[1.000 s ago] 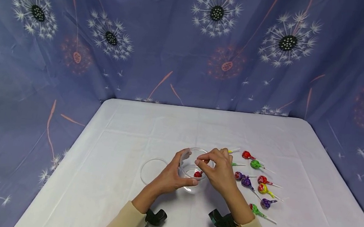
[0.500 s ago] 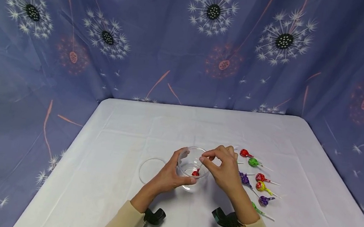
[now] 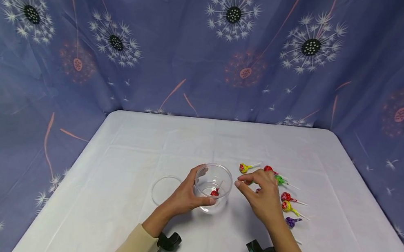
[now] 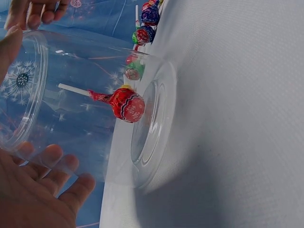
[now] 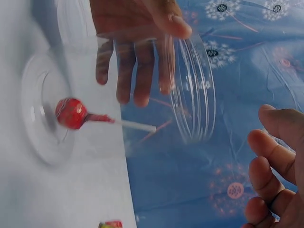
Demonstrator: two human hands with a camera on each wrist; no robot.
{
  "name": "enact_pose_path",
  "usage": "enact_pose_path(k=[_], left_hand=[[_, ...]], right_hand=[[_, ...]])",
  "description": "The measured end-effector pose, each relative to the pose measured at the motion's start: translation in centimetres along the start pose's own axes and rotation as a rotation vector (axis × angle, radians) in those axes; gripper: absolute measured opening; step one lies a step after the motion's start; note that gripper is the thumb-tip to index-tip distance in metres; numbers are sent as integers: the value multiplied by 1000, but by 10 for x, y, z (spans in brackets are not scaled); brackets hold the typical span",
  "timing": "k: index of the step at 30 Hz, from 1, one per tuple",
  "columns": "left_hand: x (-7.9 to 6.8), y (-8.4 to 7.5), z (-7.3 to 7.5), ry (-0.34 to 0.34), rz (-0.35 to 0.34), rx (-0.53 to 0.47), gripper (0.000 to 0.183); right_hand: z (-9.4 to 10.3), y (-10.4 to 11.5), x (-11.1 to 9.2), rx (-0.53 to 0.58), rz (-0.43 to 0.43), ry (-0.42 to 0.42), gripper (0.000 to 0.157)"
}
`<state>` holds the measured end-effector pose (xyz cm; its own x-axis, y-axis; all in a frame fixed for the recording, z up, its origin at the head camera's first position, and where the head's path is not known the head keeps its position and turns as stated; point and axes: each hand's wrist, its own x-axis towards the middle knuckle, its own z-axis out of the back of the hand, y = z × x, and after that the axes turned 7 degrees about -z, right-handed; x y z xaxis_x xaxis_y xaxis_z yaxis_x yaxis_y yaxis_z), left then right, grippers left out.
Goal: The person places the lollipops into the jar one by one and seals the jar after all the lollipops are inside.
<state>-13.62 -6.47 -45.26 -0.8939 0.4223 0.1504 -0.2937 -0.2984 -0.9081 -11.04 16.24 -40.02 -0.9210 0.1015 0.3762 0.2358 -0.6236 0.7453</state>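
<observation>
A clear plastic jar (image 3: 224, 188) stands upright on the white table, and my left hand (image 3: 188, 195) grips it round its upper side. One red-wrapped lollipop (image 3: 215, 192) is inside the jar. In the left wrist view the lollipop (image 4: 127, 104) has its candy end at the jar's bottom and its white stick toward the mouth. To the right of the jar my right hand (image 3: 264, 196) hovers, holding nothing. The right wrist view shows its fingers (image 5: 262, 173) loosely bent, with the thumb apart from them.
A thin clear round lid (image 3: 152, 190) lies left of the jar. Several wrapped lollipops lie to the right, among them a yellow one (image 3: 243, 168), a green one (image 3: 279, 180), a red one (image 3: 286, 197) and a purple one (image 3: 291, 222). My right hand hides some. A patterned curtain (image 3: 180, 50) hangs behind.
My right hand has let go of the red lollipop's stick inside the jar and moved off to the right. My left hand keeps its grip on the jar.
</observation>
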Motion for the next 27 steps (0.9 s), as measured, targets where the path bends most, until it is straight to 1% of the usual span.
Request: enact_pose_path(k=[5, 10, 15, 19, 23, 27], left_hand=[[0, 0, 1, -1, -4, 5, 96], [-1, 0, 2, -1, -5, -5, 94], [0, 0, 1, 9, -9, -22, 94], [-1, -1, 1, 7, 8, -6, 95], [-1, -1, 0, 2, 20, 7, 95], [-1, -1, 0, 2, 19, 10, 95]], right_hand=[[8, -11, -9, -19, 24, -57, 14], [17, -20, -18, -45, 33, -91, 16], [28, -33, -28, -70, -17, -100, 19], [35, -44, -38, -109, -81, -108, 17], [40, -49, -46, -152, -141, -113, 16], [43, -53, -52, -190, -179, -113, 15]])
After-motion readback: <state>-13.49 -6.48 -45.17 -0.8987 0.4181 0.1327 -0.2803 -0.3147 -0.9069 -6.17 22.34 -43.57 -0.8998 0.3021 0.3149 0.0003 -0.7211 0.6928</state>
